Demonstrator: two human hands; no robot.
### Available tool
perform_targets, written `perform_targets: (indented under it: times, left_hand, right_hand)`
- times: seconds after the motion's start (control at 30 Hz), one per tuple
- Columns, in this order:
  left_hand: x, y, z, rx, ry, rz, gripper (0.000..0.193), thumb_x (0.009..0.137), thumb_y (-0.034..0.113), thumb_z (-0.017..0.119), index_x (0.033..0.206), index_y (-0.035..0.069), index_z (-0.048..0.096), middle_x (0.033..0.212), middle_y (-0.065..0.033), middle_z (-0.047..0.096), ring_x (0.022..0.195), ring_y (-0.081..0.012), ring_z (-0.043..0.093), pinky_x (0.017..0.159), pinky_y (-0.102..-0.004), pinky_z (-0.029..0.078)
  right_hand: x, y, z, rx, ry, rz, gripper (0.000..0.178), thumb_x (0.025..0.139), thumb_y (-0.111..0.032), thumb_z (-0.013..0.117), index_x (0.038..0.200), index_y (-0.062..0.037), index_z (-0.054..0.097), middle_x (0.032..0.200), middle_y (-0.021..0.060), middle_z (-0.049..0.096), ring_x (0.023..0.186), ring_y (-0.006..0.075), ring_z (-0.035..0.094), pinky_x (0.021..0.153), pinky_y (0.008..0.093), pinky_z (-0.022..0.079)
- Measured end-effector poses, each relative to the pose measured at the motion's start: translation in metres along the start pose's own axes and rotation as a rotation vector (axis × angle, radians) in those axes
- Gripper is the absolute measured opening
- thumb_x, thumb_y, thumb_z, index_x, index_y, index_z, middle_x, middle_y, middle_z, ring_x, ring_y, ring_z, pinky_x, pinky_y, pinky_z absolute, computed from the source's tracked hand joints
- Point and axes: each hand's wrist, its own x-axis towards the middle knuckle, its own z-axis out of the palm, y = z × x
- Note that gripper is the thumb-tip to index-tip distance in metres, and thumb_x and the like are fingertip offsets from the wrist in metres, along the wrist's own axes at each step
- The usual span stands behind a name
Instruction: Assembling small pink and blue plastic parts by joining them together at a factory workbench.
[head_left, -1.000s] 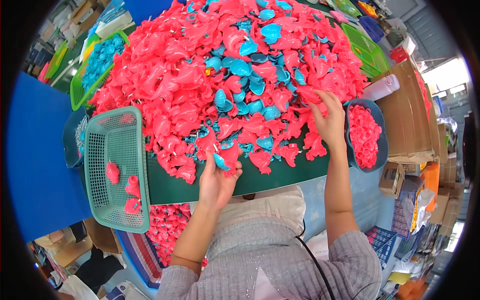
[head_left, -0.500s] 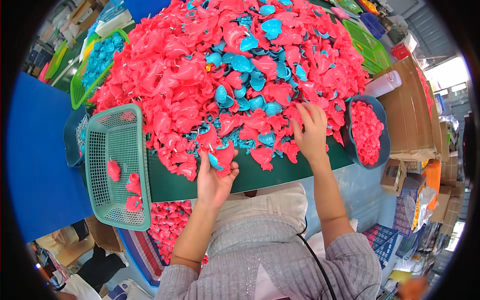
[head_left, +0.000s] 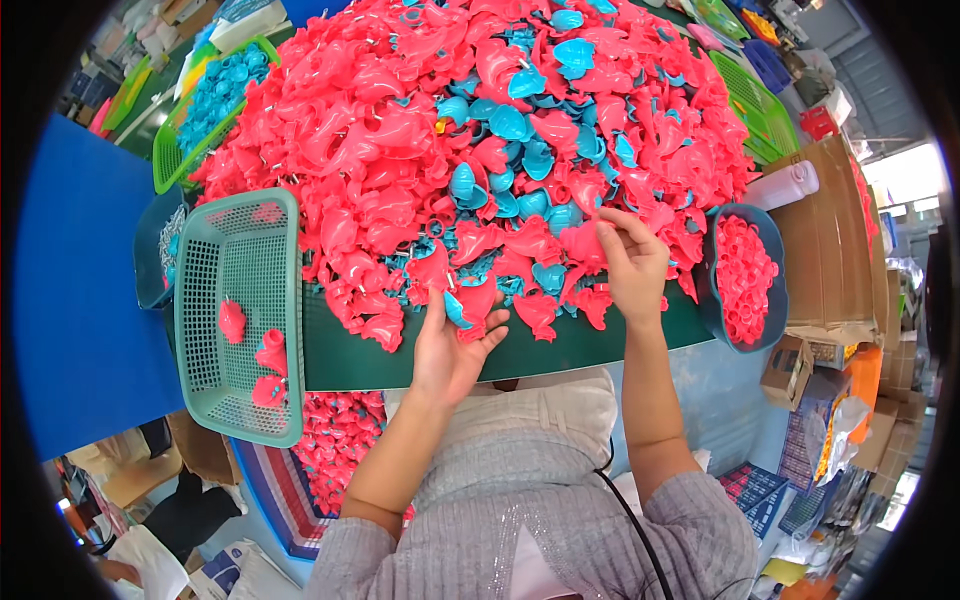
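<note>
A huge heap of pink plastic pieces [head_left: 400,130] mixed with blue plastic shells [head_left: 510,125] covers the dark green table [head_left: 560,345]. At the heap's near edge my left hand [head_left: 450,350] lies palm up and holds a blue shell with a pink piece [head_left: 462,305]. My right hand [head_left: 630,260] is a little farther right, its fingers pinching a pink piece [head_left: 585,240] in the heap.
A teal mesh basket [head_left: 200,330] with a few pink pieces hangs at the table's left. A dark blue bowl [head_left: 775,300] of small pink parts stands at the right, a white bottle [head_left: 785,185] behind it. Green baskets [head_left: 165,165] sit far left and far right. Cardboard boxes [head_left: 830,260] stand at the right.
My right hand drew back from the heap's right side toward the near edge and took hold of a pink piece. My left hand stayed at the near edge with its pieces.
</note>
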Motion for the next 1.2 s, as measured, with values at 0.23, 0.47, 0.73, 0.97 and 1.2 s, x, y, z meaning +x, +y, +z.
perform_targets:
  times: [0.23,0.47,0.73,0.97,1.2]
  left_hand:
    - [0.005,-0.003,-0.004,-0.025,-0.013,-0.037,0.058,0.097,0.054,0.035,0.127,0.006,0.048,0.118,-0.0157,0.058,0.097,-0.0278,0.058,0.084,-0.0396,0.047]
    - [0.003,0.003,-0.013,-0.050,-0.017,0.009,0.059,0.097,0.054,0.036,0.127,0.005,0.048,0.117,-0.0155,0.059,0.096,-0.0264,0.059,0.083,-0.0387,0.048]
    - [0.007,0.005,-0.009,-0.072,-0.027,0.013,0.058,0.097,0.053,0.036,0.124,0.004,0.049,0.116,-0.0140,0.059,0.099,-0.0263,0.059,0.086,-0.0405,0.048]
    - [0.004,0.008,0.002,-0.093,-0.056,0.067,0.056,0.098,0.051,0.034,0.128,0.005,0.045,0.121,-0.0142,0.057,0.112,-0.0303,0.056,0.096,-0.0459,0.045]
    - [0.006,-0.002,0.002,-0.178,-0.038,0.157,0.056,0.098,0.051,0.033,0.130,0.007,0.044,0.124,-0.0142,0.056,0.117,-0.0306,0.053,0.103,-0.0497,0.040]
  right_hand:
    - [0.006,0.012,-0.003,0.247,0.249,-0.011,0.014,0.088,0.004,0.059,0.101,0.0013,0.065,0.096,0.0079,0.067,0.086,0.0134,0.063,0.074,0.0238,0.049]
    - [0.003,0.005,0.017,-0.954,0.236,-0.670,0.018,0.075,-0.005,0.071,0.093,-0.0018,0.066,0.111,0.0120,0.064,0.107,0.0307,0.058,0.089,0.0427,0.043]
    - [-0.017,0.020,0.037,-0.879,-0.137,-0.563,0.033,0.071,-0.017,0.075,0.100,-0.0069,0.064,0.094,0.0066,0.062,0.086,0.0252,0.056,0.072,0.0390,0.041]
    - [-0.034,-0.025,0.027,-0.027,-0.284,-0.039,0.010,0.085,-0.002,0.061,0.092,0.0013,0.066,0.076,0.0063,0.064,0.065,0.0133,0.058,0.059,0.0235,0.044]
    - [-0.042,-0.019,0.030,0.491,-0.441,0.486,0.020,0.095,-0.014,0.053,0.098,0.0038,0.063,0.076,0.0052,0.064,0.061,0.0100,0.058,0.055,0.0235,0.047]
